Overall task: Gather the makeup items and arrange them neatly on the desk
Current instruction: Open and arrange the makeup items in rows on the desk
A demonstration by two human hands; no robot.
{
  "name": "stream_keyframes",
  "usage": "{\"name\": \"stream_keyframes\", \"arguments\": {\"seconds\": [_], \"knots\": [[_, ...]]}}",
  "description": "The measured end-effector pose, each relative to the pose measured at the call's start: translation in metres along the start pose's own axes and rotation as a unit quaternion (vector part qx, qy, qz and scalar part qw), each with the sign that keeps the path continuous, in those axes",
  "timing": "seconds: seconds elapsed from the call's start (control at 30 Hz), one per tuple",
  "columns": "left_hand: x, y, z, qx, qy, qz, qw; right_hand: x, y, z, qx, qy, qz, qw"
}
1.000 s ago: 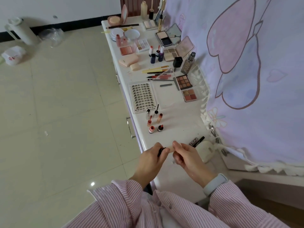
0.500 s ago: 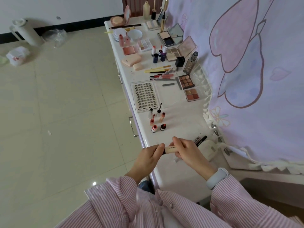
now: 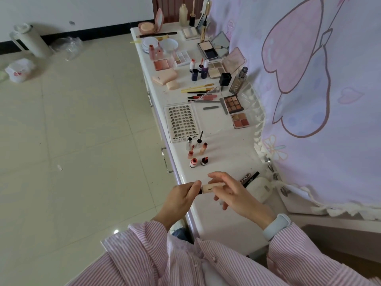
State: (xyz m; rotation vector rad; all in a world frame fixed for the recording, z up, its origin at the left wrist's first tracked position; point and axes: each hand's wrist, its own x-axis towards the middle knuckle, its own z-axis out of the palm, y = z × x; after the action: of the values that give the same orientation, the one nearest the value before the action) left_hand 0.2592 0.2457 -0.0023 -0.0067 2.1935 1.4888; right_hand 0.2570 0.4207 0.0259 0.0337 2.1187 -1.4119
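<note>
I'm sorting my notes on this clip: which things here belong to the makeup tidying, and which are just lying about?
Part of the job:
- beige tube with black cap, held by left hand and right hand
- small lip tint bottles
- brown eyeshadow palette
- white desk

Lying about:
- white jug on the floor
- white plastic bag

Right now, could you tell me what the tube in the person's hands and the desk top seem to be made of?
Tube: probably plastic, beige, matte, with a dark cap end; it shows no glare. Desk top: smooth white, glossy, likely laminate or lacquered board; window light reflects softly off its rounded edge.
</note>
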Motion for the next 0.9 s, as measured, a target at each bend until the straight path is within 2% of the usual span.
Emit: {"name": "stream_keyframes", "arguments": {"seconds": [0.1, 0.2, 0.3, 0.4, 0.53, 0.67, 0.8, 0.9], "knots": [[0.0, -0.002, 0.0, 0.032, -0.01, 0.012, 0.999, 0.0, 0.001, 0.0, -0.163, -0.034, -0.022, 0.986], [0.0, -0.006, -0.001, 0.033, -0.021, -0.001, 0.999, 0.0, 0.001, -0.006, -0.302, -0.034, -0.059, 0.951], [-0.001, -0.013, -0.012, -0.015, -0.012, -0.024, 1.0, -0.001, 0.004, -0.022, -0.369, 0.001, -0.072, 0.927], [-0.002, -0.019, -0.025, -0.102, 0.019, -0.029, 0.994, -0.003, 0.013, -0.034, -0.337, 0.056, -0.037, 0.939], [0.0, -0.028, -0.024, -0.198, 0.063, -0.04, 0.977, -0.002, 0.024, -0.027, -0.137, 0.174, -0.017, 0.975], [0.007, -0.029, -0.004, -0.202, 0.108, -0.047, 0.972, 0.006, 0.03, -0.009, -0.03, 0.258, -0.002, 0.966], [0.02, -0.026, 0.021, -0.087, 0.23, -0.035, 0.969, 0.02, 0.031, 0.006, -0.059, 0.256, -0.029, 0.964], [0.029, -0.022, 0.032, -0.077, 0.263, -0.011, 0.962, 0.035, 0.03, 0.014, -0.113, 0.265, -0.054, 0.956]]}}
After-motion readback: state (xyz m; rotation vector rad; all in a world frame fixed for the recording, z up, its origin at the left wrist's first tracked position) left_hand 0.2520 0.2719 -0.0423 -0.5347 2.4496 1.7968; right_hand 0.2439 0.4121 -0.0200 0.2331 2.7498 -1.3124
